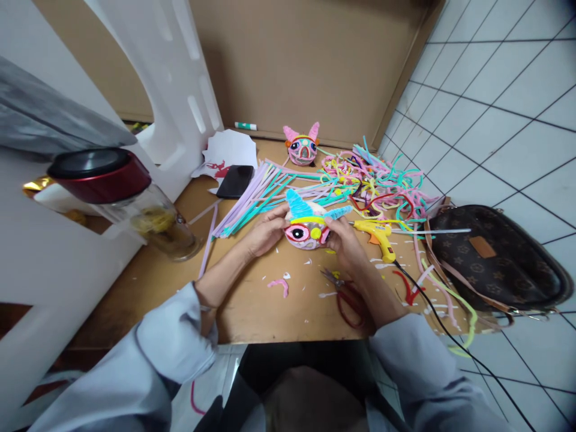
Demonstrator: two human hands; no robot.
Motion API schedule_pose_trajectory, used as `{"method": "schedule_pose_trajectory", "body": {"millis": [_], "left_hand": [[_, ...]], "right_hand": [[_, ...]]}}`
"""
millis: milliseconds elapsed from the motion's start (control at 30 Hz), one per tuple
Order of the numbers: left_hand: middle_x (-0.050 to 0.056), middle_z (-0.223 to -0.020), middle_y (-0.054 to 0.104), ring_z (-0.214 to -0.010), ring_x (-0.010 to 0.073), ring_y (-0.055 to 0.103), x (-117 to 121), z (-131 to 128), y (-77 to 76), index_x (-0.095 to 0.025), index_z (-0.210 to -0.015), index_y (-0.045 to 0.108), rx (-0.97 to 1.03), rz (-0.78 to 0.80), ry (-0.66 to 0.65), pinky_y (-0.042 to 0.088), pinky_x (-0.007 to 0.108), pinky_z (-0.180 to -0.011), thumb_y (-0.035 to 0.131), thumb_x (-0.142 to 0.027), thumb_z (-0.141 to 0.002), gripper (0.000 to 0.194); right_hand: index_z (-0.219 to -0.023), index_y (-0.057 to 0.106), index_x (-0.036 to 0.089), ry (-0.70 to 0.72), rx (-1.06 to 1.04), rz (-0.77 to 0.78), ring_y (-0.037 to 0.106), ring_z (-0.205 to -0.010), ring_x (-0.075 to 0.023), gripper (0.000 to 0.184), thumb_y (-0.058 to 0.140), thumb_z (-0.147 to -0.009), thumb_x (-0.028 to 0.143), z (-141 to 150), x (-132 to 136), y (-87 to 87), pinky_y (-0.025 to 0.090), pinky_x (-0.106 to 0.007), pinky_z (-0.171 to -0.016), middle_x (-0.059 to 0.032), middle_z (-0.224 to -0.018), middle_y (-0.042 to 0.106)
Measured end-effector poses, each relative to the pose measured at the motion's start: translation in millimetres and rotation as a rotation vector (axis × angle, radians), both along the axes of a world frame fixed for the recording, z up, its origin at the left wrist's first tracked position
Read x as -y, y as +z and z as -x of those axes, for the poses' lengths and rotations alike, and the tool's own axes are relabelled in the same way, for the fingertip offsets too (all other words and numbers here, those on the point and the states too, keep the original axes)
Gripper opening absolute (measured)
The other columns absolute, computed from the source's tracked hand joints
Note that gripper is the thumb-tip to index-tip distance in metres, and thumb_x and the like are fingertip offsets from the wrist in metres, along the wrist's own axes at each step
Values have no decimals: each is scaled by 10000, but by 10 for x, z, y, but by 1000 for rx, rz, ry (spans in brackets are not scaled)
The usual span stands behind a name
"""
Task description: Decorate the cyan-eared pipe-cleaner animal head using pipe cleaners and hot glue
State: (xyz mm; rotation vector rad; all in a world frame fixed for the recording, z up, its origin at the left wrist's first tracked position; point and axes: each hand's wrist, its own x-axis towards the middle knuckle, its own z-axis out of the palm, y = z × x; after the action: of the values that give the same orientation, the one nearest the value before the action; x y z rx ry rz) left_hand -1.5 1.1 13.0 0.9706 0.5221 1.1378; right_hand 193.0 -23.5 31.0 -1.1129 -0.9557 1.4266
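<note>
Between my two hands is a small pipe-cleaner animal head (306, 235) with blue ears, a yellow band and a red-rimmed eye. My left hand (269, 231) grips its left side, fingers behind the ear. On the other side my right hand (344, 243) has its thumb and fingers closed on the head's right edge. Just right of that hand lies a yellow glue gun (378, 237). Red-handled scissors (348, 297) rest below the right hand, partly hidden by the forearm. A curved pink scrap (281, 285) lies on the table below the head.
Several lilac and green pipe cleaners (252, 198) spread behind my hands, beside a tangled colourful pile (378, 183). A finished-looking pink-eared head (302, 146) stands at the back. A phone (234, 182), glass bottle (153, 222) and brown handbag (499, 258) flank the work area. The glue gun's cord (441, 324) trails rightward.
</note>
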Motion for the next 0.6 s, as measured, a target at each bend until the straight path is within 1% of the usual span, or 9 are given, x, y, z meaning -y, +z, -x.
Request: {"method": "schedule_pose_trajectory", "body": {"millis": [67,200,333,433,600], "left_hand": [[84,-1173,780,-1234,317,656,-5,11,-4,-175,-1076,773,0,6,7,434,444,-1126,738,-140,-667,412],[80,-1182,778,-1247,317,651,-6,14,-2,-177,-1095,770,6,-1,4,434,444,-1131,741,-145,-672,426],[80,-1196,775,-1257,324,646,-12,12,-5,-178,-1095,774,9,-5,11,432,446,-1136,756,-153,-666,430],[76,-1198,775,-1264,326,640,-13,10,-5,-184,-1105,775,9,2,14,429,451,-1138,763,-159,-674,432],[83,-1239,760,-1297,332,619,-23,9,1,-185,-1117,776,21,-24,-21,410,455,-1153,759,-162,-695,423]], "right_hand": [[-906,533,249,-3,-24,6,608,-649,-129,437,787,-624,465,-10,-15,-18,509,-235,-527,63,-758,634],[-846,521,251,-11,-60,17,606,-618,-123,361,768,-607,360,-18,-35,-47,523,-229,-536,75,-714,637],[-849,533,253,-9,-73,2,599,-603,-117,319,732,-601,269,-15,-57,-62,534,-229,-543,81,-719,657],[-827,510,252,-9,-87,10,605,-602,-115,309,721,-601,251,-15,-74,-71,537,-227,-548,87,-700,645],[-800,473,253,4,-89,32,600,-592,-122,336,736,-592,258,-40,-93,-78,522,-234,-523,83,-688,631]]}}
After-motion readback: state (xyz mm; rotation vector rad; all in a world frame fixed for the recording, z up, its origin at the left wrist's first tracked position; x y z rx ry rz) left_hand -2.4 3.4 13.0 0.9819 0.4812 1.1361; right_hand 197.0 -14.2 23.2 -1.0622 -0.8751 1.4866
